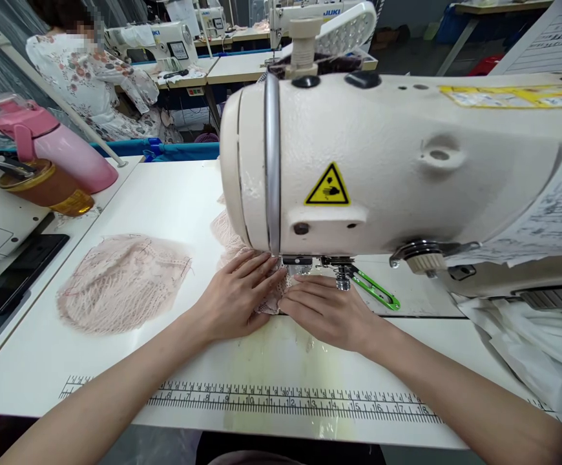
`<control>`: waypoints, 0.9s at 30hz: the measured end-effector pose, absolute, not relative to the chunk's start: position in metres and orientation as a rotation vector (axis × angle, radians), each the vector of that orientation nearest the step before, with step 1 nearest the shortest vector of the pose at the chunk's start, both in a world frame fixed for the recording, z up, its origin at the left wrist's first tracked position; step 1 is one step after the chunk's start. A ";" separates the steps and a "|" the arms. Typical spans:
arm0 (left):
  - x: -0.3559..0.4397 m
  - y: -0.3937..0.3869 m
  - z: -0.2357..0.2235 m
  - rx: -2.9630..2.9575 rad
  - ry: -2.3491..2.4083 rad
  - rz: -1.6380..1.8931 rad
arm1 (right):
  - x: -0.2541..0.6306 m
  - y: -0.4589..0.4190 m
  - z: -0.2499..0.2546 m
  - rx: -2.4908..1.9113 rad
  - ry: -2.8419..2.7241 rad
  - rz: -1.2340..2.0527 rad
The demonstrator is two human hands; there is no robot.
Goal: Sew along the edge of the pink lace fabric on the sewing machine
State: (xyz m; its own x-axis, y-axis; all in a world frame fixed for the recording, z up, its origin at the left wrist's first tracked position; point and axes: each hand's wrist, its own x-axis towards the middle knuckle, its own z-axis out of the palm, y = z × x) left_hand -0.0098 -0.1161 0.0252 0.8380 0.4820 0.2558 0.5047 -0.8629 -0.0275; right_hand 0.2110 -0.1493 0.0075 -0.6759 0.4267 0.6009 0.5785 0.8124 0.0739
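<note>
Under the head of a cream sewing machine (382, 161) lies a piece of pale pink lace fabric (230, 237). My left hand (237, 294) rests flat on this lace, fingers stretched toward the needle area. From the other side my right hand (327, 310) presses the lace's near edge, its fingertips close to the presser foot. The fingers of that hand lie extended and close together. The needle itself is hidden behind the machine head and hands. A second pale pink lace piece (123, 284) lies flat on the table, left of my left hand.
Green thread snips (376, 289) lie right of the needle area. A printed ruler (271, 400) runs along the table's front edge. At left are a pink bottle (72, 152), an amber cup (48, 187) and a black phone (24, 274). White fabric (528, 342) is bunched at right. A person (92, 77) sits beyond.
</note>
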 end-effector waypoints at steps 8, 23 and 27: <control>-0.011 -0.118 0.022 -2.905 -0.791 -0.353 | 0.216 -0.146 0.019 -0.808 -2.376 -0.448; -0.011 -0.117 0.019 -2.879 -0.807 -0.363 | 0.221 -0.144 0.021 -0.867 -2.436 -0.450; -0.013 -0.116 0.018 -2.841 -0.662 -0.515 | 0.219 -0.145 0.019 -0.852 -2.461 -0.402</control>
State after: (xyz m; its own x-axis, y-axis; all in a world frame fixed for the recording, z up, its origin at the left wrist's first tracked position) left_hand -0.0127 -0.1162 0.0175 0.8409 0.3942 0.3707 0.4562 -0.8849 -0.0938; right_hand 0.2188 -0.1450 0.0191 -0.6784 0.4920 0.5456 0.6399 0.7605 0.1099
